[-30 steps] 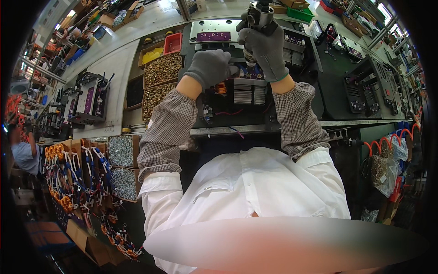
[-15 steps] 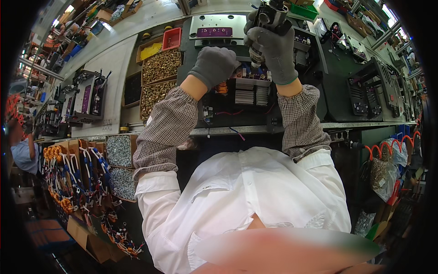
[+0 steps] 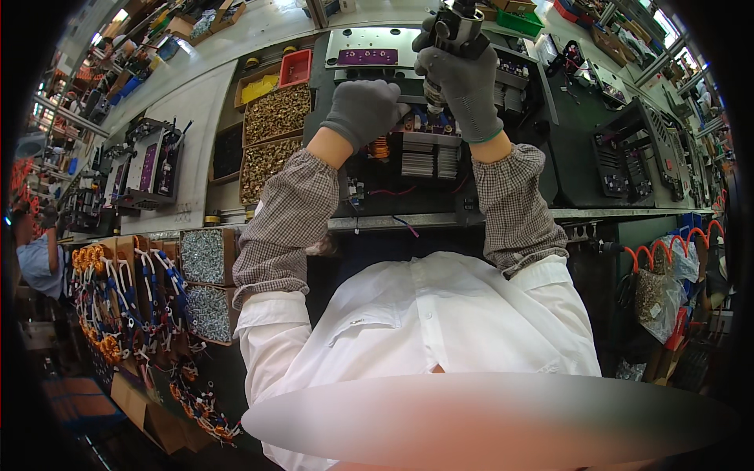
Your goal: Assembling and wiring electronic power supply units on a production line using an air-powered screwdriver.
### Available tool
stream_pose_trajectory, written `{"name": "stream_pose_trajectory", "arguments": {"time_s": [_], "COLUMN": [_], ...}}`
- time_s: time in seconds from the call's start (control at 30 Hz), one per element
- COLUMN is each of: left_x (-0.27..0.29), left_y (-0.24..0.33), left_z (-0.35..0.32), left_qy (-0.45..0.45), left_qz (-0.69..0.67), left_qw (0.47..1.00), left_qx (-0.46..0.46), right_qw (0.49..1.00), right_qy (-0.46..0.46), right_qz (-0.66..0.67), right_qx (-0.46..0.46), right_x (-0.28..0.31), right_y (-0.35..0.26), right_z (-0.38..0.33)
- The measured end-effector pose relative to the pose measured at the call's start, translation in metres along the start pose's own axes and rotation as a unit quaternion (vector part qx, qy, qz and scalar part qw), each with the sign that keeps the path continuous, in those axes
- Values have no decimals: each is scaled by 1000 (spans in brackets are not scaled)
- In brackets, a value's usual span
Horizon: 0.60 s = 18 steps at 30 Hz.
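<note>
Both my hands wear grey gloves over a dark electronic assembly [image 3: 424,169] with a finned heat sink and copper coils. My right hand [image 3: 463,78] grips a powered screwdriver [image 3: 458,23] that stands upright above the assembly's far side, its tip hidden behind the glove. My left hand [image 3: 363,110] rests palm down on the assembly just left of the tool, fingers curled; whether anything is in it is hidden.
Trays of brass screws [image 3: 275,114] and a red bin [image 3: 297,67] lie to the left. Boxes of silver screws [image 3: 203,255] and bundles of coloured wires [image 3: 110,290] hang at the bench's near left. Black housings [image 3: 628,157] stand right. Another person's sleeve [image 3: 35,263] shows far left.
My right hand has lifted the screwdriver a little farther from me. My left hand has stayed on the assembly, shifting slightly.
</note>
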<state>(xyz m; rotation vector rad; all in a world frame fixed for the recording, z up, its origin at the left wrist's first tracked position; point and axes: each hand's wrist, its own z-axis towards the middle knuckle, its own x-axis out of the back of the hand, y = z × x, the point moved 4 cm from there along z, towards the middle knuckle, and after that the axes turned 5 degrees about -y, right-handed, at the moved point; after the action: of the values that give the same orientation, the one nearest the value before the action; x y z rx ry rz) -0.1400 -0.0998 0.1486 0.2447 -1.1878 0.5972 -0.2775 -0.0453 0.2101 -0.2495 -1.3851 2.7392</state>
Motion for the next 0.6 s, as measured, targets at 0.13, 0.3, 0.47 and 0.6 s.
{"name": "stream_pose_trajectory", "arguments": {"time_s": [0.13, 0.3, 0.47, 0.6], "left_x": [28, 176, 183, 176], "left_y": [-25, 45, 37, 27], "left_z": [-1, 32, 32, 39], "left_qy": [204, 232, 137, 58], "left_qz": [-522, -235, -210, -281], "left_qw": [823, 932, 959, 953], "left_qx": [95, 146, 135, 98], "right_qw": [996, 827, 851, 906], "right_qy": [4, -23, -21, -80], "right_qz": [-80, -532, -498, -384], "right_qx": [48, 183, 165, 161], "right_x": [-15, -11, -14, -12], "right_y": [-7, 9, -1, -15], "right_z": [0, -4, -4, 4]}}
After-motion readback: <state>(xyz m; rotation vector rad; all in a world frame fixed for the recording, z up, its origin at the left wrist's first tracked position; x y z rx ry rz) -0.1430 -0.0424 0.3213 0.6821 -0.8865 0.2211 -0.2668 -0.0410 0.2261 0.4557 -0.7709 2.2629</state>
